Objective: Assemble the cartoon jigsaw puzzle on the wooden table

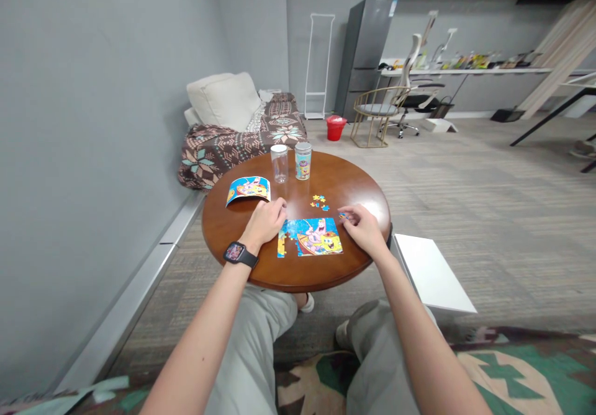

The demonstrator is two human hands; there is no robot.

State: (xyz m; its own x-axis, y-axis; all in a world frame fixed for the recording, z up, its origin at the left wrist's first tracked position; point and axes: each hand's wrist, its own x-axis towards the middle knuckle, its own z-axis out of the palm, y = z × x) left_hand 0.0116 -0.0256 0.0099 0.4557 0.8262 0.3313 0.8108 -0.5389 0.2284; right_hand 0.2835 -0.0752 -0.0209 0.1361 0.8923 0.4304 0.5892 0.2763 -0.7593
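A jigsaw puzzle [320, 239] of a cartoon picture lies on the round brown table [233, 229], with a gap between its left edge strip and the main part. My right hand [362, 226] pinches a small puzzle piece [343, 216] just beyond the puzzle's upper right corner. Beside the puzzle's upper left corner rests my left hand [269, 219], fingers curled together; whatever they may hold is hidden. A watch is on that wrist. Several loose puzzle pieces [320, 203] lie behind the puzzle, between both hands.
A curved picture sheet [249, 188] stands at the table's left. Toward the back are a clear jar [280, 165] with a white lid and a printed tin [303, 162]. A white box [433, 272] sits right of the table. A covered sofa [242, 133] is behind.
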